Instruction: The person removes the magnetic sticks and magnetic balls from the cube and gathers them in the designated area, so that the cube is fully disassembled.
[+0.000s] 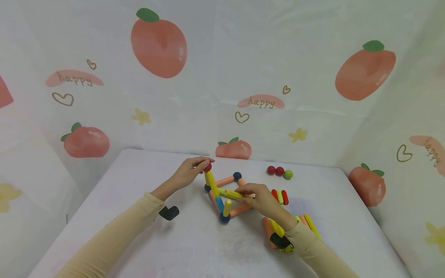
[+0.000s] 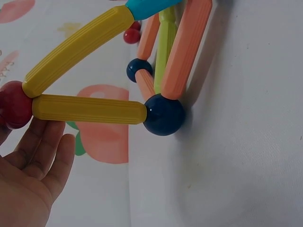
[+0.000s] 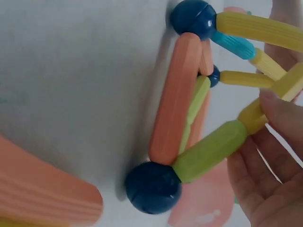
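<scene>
My left hand [image 1: 187,172] pinches a red ball [image 1: 207,167] at the top of two yellow rods. In the left wrist view, one yellow rod [image 2: 90,109] runs from that ball to a navy ball [image 2: 164,115]. The other, a curved yellow rod [image 2: 78,52], meets a blue rod [image 2: 151,6]. My right hand [image 1: 260,196] grips a yellow rod [image 3: 255,115] joined end to end with a light green rod [image 3: 210,151], which touches a corner ball [image 3: 154,187]. Orange rods [image 1: 240,210] and navy balls form the base. A short yellow rod [image 1: 227,207] stands at its front corner.
Two red balls [image 1: 279,171] and a green ball [image 1: 288,174] sit at the back right. Short red and light green rods [image 1: 285,197] lie nearer. Orange and yellow rods [image 1: 313,227] lie partly beneath my right forearm. A fruit-printed cloth [image 1: 194,116] hangs behind the table.
</scene>
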The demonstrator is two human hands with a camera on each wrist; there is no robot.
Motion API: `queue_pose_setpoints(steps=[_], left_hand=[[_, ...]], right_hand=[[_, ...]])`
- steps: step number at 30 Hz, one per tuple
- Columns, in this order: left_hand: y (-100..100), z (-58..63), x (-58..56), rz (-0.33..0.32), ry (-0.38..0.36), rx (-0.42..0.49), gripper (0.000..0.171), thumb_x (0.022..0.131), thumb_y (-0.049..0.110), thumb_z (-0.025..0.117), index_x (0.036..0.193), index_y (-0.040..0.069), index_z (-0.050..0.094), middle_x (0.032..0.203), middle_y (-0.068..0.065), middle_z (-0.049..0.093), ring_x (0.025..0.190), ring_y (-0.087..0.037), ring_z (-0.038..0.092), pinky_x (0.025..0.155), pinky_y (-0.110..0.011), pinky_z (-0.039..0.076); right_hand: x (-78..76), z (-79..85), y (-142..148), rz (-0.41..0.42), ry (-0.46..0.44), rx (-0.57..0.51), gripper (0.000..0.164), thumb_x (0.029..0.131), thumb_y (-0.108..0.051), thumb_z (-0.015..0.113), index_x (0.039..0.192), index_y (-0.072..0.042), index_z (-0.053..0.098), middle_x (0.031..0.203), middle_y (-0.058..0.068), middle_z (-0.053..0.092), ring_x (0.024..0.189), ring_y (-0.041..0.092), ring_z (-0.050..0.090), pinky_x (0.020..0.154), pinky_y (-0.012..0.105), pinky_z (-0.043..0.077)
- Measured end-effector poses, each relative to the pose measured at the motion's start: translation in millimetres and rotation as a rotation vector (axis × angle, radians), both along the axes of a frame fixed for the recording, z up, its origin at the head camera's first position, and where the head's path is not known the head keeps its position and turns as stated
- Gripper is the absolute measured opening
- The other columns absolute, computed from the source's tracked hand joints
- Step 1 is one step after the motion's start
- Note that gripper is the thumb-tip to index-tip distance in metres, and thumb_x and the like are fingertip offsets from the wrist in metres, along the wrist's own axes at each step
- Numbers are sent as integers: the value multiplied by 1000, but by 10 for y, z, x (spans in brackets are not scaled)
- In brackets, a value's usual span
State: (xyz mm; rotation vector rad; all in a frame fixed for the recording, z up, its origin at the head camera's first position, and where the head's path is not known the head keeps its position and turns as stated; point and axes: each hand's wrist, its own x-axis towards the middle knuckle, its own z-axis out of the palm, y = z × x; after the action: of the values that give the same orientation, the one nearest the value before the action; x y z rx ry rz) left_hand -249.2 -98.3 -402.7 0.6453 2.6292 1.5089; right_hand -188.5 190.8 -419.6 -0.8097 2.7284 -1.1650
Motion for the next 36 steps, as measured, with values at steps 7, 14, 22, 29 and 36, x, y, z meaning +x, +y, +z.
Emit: queue_pose_setpoints(steps=[7, 14, 22, 29, 36], left_hand=[[9, 6, -2, -3, -3, 1, 35, 105, 32, 48, 130, 14, 64, 121, -13, 69, 100, -24, 65, 93, -42, 56], [5, -3, -4, -1, -6, 10, 33, 105, 32, 49, 129, 15, 64, 120, -13, 69, 99, -24, 65, 93, -46, 56], [12, 7, 5, 2, -19, 0, 34, 104, 34, 49, 130, 16, 64, 121, -13, 68, 100, -25, 65, 94, -48, 55], [10, 18, 11, 3, -15, -5, 35, 105, 33, 48, 131, 15, 63, 123, -13, 68, 102, -26, 65, 94, -44, 56], [6, 18, 8, 6, -13, -8, 36, 105, 33, 48, 131, 14, 63, 124, -13, 67, 103, -25, 65, 94, -40, 56]], right_hand=[[-32, -28, -17, -79, 35, -29, 26, 88, -15, 74, 112, -9, 67, 102, 5, 74, 90, 17, 70, 83, 29, 59], [-86, -61, -6, -207, -162, -157, 26, 90, -17, 73, 110, -4, 62, 103, 11, 71, 93, 19, 70, 84, 28, 59], [-108, 10, 92, -297, -328, -317, 31, 90, -22, 73, 113, -4, 62, 107, 9, 72, 94, 13, 67, 87, 26, 57], [-120, 201, 472, -265, -283, -370, 45, 91, -18, 72, 128, -5, 49, 114, 14, 66, 84, 12, 64, 80, 27, 57], [-70, 253, 906, -213, -279, -220, 68, 94, -20, 68, 152, -20, 32, 115, 18, 51, 82, 19, 58, 72, 31, 56]])
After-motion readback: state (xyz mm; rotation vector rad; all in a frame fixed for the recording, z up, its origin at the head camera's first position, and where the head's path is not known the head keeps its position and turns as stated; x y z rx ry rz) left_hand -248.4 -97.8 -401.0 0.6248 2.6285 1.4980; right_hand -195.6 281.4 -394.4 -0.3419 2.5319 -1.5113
